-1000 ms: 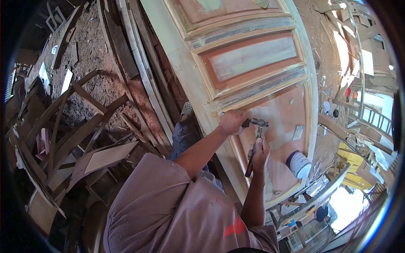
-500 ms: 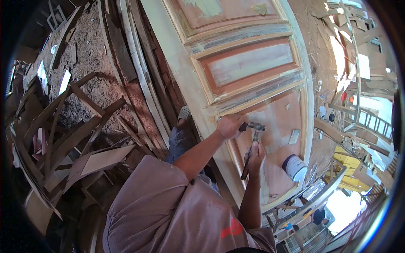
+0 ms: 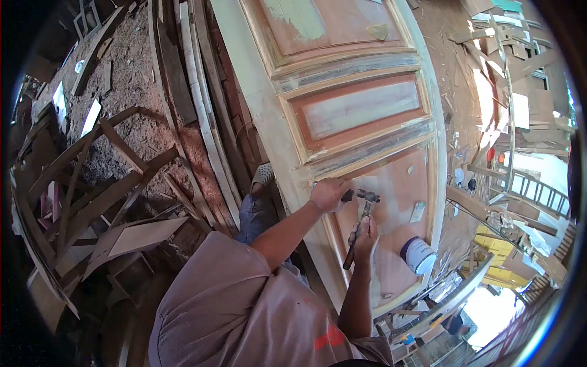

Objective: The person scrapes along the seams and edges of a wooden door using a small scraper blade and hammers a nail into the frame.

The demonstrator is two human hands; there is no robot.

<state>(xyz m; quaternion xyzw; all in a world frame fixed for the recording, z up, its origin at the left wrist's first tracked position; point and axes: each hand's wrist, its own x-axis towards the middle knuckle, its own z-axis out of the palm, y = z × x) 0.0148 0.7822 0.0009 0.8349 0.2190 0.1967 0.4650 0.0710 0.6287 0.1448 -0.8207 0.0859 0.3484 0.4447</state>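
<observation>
Left hand: closed, gripping dark-handled tool near door's near long edge. Right hand: closed, holding hammer, its head hovering just beside that handle.

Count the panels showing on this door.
3: the upper panel, cut off by the picture's top edge; the small middle panel; and the lower panel, bearing the white bucket. More may be out of view.

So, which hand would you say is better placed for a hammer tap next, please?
Right, most likely: the right hand grips the hammer, its head close to the dark-ended tool in the left hand.
</observation>
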